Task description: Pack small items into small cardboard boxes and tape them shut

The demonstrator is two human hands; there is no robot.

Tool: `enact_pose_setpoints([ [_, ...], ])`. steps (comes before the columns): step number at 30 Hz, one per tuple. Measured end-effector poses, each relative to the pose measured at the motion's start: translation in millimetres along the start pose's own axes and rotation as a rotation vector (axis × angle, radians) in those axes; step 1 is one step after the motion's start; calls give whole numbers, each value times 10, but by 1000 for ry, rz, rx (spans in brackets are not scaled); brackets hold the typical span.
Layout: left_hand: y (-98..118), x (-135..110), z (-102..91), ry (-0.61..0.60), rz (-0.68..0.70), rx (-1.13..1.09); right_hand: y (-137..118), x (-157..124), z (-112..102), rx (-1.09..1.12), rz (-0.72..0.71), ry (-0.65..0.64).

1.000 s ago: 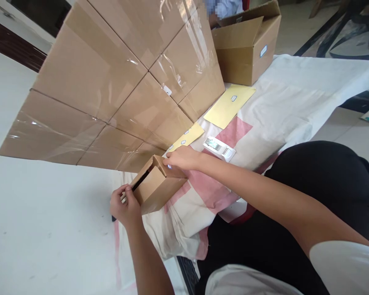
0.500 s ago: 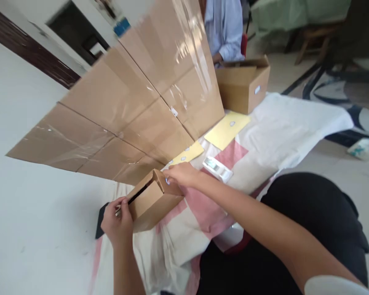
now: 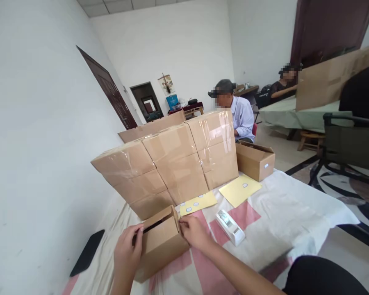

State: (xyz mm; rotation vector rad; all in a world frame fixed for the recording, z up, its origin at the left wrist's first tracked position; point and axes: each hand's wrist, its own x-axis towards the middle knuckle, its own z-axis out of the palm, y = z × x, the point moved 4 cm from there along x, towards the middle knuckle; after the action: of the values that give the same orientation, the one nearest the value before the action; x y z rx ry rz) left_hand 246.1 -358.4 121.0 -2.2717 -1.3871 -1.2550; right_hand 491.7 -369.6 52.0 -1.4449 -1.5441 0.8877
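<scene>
We're grasping the left end of the small cardboard box [image 3: 162, 253] with our left hand [image 3: 126, 252]; our right hand [image 3: 194, 231] is touching its right end, but whether it's pinching anything, we cannot tell. Box is sitting on the cloth [image 3: 273, 213], just in front of the taped carton stack [image 3: 180, 164]. Yellow sheets [image 3: 238, 193] and a white device [image 3: 230, 228] are lying to its right.

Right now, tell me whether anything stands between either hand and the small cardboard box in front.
Nothing visible does: the left hand is at the left end of the cardboard box, the right hand at its right end. The white device lies off to the right, apart from the box.
</scene>
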Motion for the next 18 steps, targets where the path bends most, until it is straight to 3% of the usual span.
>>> enact_pose_setpoints([
  [6,24,12,16,-12,-1,-56,-38,-11,65,237,73,-6],
  [13,64,-1,-34,-8,-19,-103,-37,-47,69,491,339,-209],
  [18,62,3,-39,-24,-37,-147,-32,-186,10,568,399,-272],
])
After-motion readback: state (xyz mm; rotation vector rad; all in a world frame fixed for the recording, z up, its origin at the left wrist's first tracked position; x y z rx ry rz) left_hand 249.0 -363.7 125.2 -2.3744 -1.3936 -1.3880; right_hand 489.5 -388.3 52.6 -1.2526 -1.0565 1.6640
